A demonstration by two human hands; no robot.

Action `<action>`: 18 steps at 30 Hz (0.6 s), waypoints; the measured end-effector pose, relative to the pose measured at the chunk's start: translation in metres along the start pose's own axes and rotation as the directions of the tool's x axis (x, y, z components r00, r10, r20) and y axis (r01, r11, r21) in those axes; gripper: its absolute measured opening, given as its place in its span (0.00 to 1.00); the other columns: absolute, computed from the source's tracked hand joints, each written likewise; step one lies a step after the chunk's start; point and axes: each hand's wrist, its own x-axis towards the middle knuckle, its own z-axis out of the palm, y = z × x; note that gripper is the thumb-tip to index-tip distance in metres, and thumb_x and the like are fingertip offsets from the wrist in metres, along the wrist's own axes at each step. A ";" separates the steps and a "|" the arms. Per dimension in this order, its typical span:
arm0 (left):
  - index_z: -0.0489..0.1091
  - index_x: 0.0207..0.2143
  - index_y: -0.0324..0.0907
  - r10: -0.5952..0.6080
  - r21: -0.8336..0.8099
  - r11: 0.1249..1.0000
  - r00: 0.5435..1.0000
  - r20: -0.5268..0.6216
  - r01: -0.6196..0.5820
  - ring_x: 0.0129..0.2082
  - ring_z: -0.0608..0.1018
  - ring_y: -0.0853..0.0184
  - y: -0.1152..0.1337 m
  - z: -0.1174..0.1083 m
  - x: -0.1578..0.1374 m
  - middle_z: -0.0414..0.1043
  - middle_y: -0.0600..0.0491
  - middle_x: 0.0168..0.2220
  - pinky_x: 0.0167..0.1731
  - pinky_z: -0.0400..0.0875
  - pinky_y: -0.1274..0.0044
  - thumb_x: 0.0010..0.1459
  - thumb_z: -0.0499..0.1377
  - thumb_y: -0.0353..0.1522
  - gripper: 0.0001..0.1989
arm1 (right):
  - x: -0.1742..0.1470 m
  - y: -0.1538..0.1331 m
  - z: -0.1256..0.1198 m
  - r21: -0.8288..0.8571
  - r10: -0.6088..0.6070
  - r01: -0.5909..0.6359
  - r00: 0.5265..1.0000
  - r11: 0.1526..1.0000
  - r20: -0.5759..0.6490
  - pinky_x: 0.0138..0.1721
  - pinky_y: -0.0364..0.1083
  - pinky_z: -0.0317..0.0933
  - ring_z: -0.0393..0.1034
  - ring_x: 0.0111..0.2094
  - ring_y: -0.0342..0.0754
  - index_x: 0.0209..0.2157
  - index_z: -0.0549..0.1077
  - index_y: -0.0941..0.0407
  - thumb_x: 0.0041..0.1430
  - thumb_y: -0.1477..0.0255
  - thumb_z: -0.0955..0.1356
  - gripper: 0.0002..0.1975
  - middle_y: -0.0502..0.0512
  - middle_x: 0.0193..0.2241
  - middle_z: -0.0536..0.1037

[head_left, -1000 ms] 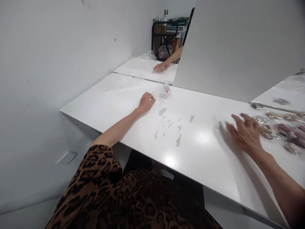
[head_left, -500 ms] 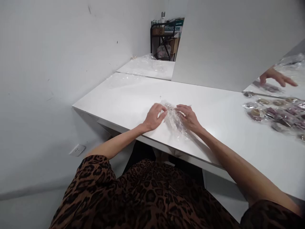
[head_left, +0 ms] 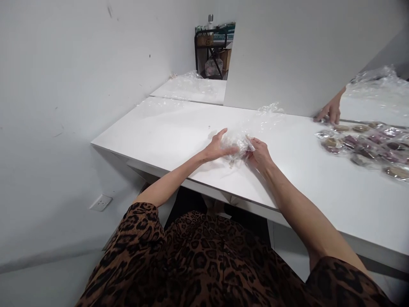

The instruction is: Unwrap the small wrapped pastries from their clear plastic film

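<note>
A crumpled clear plastic bag [head_left: 238, 143] lies bunched between my two hands over the white table. My left hand [head_left: 217, 148] is at its left side, fingers and thumb spread wide, the fingers touching the plastic. On the other side my right hand [head_left: 259, 154] has its fingers curled round the bag's edge, gripping it. Whatever may be inside the bag is hard to make out through the shiny folds.
Another sheet of clear plastic [head_left: 268, 115] lies behind my hands. Wrapped brown and purple pieces [head_left: 367, 145] spread over the right side. A co-worker's hand [head_left: 332, 110] reaches through beside the white partition [head_left: 287, 55]. More clear plastic [head_left: 191, 83] rests by the left wall.
My left hand has opened from a pinch. The plastic is more gathered toward my right hand, and a clear sheet now shows behind. The co-worker's hand has come down onto the wrapped pieces.
</note>
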 end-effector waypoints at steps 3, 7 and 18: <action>0.65 0.67 0.44 0.116 0.061 0.992 0.992 -0.042 -0.113 0.74 0.57 0.45 -0.003 0.006 0.004 0.58 0.41 0.72 0.70 0.56 0.60 0.45 0.76 0.44 0.48 | 0.003 -0.001 -0.008 0.008 -0.030 0.030 0.999 1.000 0.015 0.13 0.39 0.56 0.58 0.16 0.38 0.24 0.68 0.55 0.45 0.59 0.83 0.24 0.44 0.18 0.67; 0.76 0.43 0.40 -0.036 -0.167 0.986 0.960 -0.279 -0.011 0.56 0.78 0.55 -0.018 0.006 0.019 0.80 0.45 0.50 0.58 0.71 0.67 0.62 0.64 0.41 0.14 | 0.012 -0.005 -0.023 0.000 -0.007 0.007 0.999 1.000 -0.034 0.13 0.38 0.56 0.58 0.14 0.37 0.24 0.65 0.54 0.51 0.61 0.81 0.24 0.42 0.15 0.64; 0.66 0.58 0.47 -0.178 -0.684 0.688 0.856 -0.485 -0.244 0.63 0.74 0.60 -0.003 0.017 0.008 0.71 0.45 0.64 0.57 0.74 0.65 0.71 0.52 0.46 0.20 | 0.020 -0.012 -0.034 0.097 0.220 -0.213 0.974 0.972 -0.058 0.26 0.46 0.77 0.78 0.29 0.49 0.32 0.67 0.54 0.64 0.52 0.71 0.20 0.59 0.29 0.80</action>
